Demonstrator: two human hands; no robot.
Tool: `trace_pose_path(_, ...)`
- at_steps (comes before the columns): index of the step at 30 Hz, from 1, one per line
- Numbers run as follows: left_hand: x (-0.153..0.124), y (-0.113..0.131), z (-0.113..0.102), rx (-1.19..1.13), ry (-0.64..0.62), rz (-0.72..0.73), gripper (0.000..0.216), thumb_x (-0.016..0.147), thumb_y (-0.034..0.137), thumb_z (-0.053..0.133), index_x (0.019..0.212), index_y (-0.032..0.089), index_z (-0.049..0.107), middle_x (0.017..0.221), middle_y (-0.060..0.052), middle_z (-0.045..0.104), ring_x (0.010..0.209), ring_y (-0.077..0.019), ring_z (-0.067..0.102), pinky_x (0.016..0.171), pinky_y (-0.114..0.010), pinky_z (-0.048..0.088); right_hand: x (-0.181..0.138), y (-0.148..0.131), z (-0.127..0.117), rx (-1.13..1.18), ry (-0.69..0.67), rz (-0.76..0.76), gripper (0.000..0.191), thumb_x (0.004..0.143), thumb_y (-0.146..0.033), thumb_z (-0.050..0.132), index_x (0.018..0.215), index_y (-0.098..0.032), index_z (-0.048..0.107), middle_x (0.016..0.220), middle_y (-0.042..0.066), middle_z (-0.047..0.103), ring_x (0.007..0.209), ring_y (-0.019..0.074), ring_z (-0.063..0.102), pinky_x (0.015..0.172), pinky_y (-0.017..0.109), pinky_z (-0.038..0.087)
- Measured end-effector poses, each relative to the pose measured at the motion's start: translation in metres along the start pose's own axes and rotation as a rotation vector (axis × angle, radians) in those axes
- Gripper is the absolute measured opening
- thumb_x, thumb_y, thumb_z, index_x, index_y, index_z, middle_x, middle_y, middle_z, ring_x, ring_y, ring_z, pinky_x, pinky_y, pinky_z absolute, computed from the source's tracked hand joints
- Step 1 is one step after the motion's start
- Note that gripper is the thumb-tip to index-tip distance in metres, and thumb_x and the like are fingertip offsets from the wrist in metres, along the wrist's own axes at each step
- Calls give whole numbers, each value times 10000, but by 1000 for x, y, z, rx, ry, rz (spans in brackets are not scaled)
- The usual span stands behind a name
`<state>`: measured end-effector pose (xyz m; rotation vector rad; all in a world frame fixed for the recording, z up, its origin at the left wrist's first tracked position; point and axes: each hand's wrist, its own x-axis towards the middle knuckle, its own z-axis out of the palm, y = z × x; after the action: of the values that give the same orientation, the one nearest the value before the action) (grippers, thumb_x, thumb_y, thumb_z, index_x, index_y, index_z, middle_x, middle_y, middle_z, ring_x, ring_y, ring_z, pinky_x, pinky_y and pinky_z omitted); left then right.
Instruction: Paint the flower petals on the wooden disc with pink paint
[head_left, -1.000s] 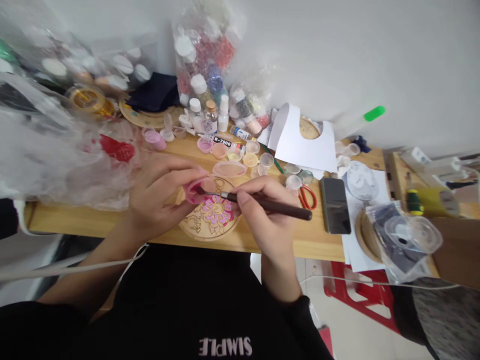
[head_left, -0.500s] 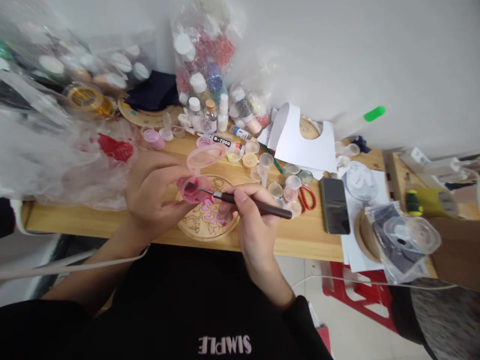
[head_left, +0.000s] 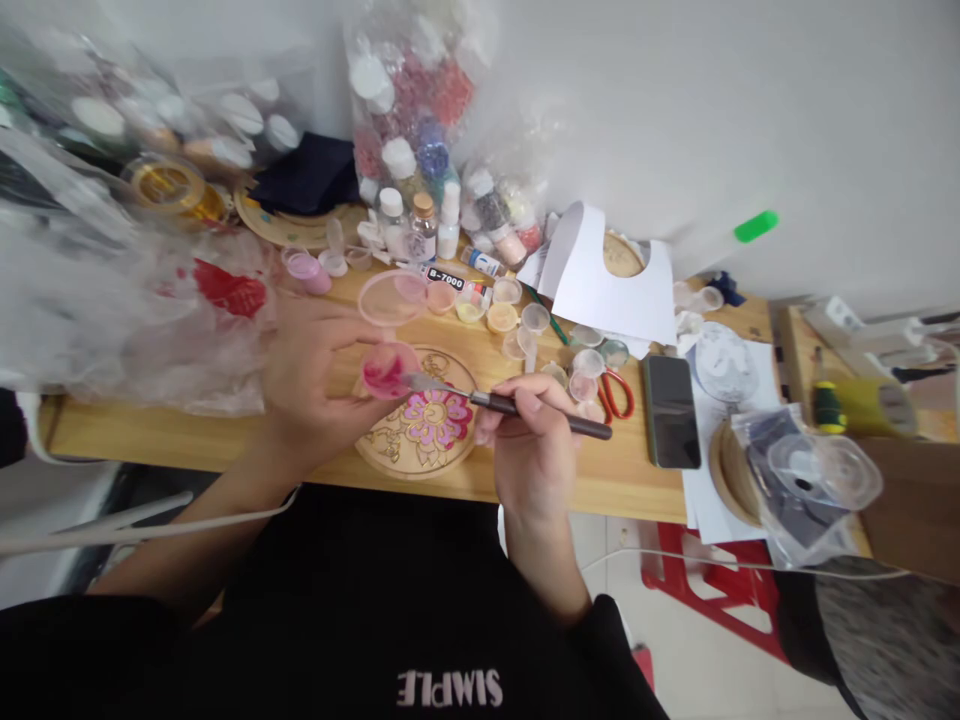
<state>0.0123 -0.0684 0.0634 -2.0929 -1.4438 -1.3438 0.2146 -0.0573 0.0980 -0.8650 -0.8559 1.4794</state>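
My left hand (head_left: 311,385) is closed around a small pink cup (head_left: 386,370) whose hinged clear lid (head_left: 391,297) stands flipped open above it. My right hand (head_left: 529,440) pinches a dark-handled tool (head_left: 525,408); its metal tip reaches left to the rim of the pink cup. Under both hands lies a round wooden disc (head_left: 416,435) with an engraved pattern and a flower filled in pink and purple (head_left: 433,417).
Many small lidded cups (head_left: 517,320), bottles (head_left: 416,225) and bags of beads crowd the back of the wooden table (head_left: 622,480). Red scissors (head_left: 615,392), a phone (head_left: 670,410), white paper (head_left: 607,285) and crumpled plastic bags (head_left: 112,300) lie around. A red stool (head_left: 705,590) stands below right.
The tool's tip has come out of the pink cup and my right hand has shifted right and down, uncovering the coloured flower. The cup's lid has swung further up and open.
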Motion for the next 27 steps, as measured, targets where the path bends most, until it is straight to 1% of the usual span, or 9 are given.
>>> trace_pose_path(3,-3,-8,4,0,-36,-5,371,923,434,802,1138,192,621,992,-21,705,925,-196,683,805,-329,559,-1,-1,-18,-33,22,-38,114,808,-227,649,728,-232,730,511,-54,632,414,121,566,410,240,429)
trace_pose_path(6,-12,-24,10,29,-76,-51,354,915,400,794,1154,202,624,977,-5,694,881,-176,656,797,-321,545,-7,2,-44,-104,60,-53,109,749,-209,649,700,-229,744,514,-51,623,403,112,544,404,231,402)
trace_pose_path(9,-27,-38,20,-15,-73,-101,373,874,378,803,1154,198,636,961,-19,683,837,-173,622,754,-316,534,-22,8,-68,-271,123,-28,83,731,-210,676,702,-229,751,539,-49,638,421,118,557,414,232,412)
trace_pose_path(12,-41,-47,29,-74,-73,-188,394,843,365,828,1145,187,648,979,-34,689,848,-169,625,753,-309,545,-38,14,-81,-489,176,-5,91,770,-193,692,739,-230,769,616,-35,703,485,129,617,471,243,479)
trace_pose_path(14,-47,-50,32,-97,-82,-242,423,817,376,847,1137,178,653,990,-36,690,864,-169,635,761,-310,558,-46,16,-83,-600,173,-21,97,788,-193,690,748,-233,768,652,-28,729,524,138,649,499,249,506)
trace_pose_path(17,-51,-51,34,-119,-93,-309,466,786,387,876,1128,159,657,997,-42,688,880,-169,643,776,-318,576,-52,15,-80,-688,134,-58,106,816,-196,678,768,-241,762,686,-26,742,575,144,677,522,247,516)
trace_pose_path(21,-53,-51,34,-156,-114,-396,554,771,486,913,1132,158,649,1029,-52,692,901,-176,648,825,-352,601,-53,11,-77,-761,42,-94,133,851,-164,663,819,-252,758,726,-34,751,622,137,697,570,245,537)
trace_pose_path(24,-55,-50,34,-144,-131,-349,568,814,523,886,1167,153,639,1055,-61,699,923,-181,670,824,-348,605,-53,8,-76,-835,-34,-133,126,842,-154,666,827,-249,746,731,-34,745,634,142,702,587,255,551)
trace_pose_path(27,-56,-51,34,-128,-116,-292,535,863,499,855,1199,148,632,1064,-68,698,923,-178,681,795,-329,604,-54,7,-75,-891,-57,-163,120,840,-161,644,823,-245,729,725,-26,730,634,153,697,581,272,554)
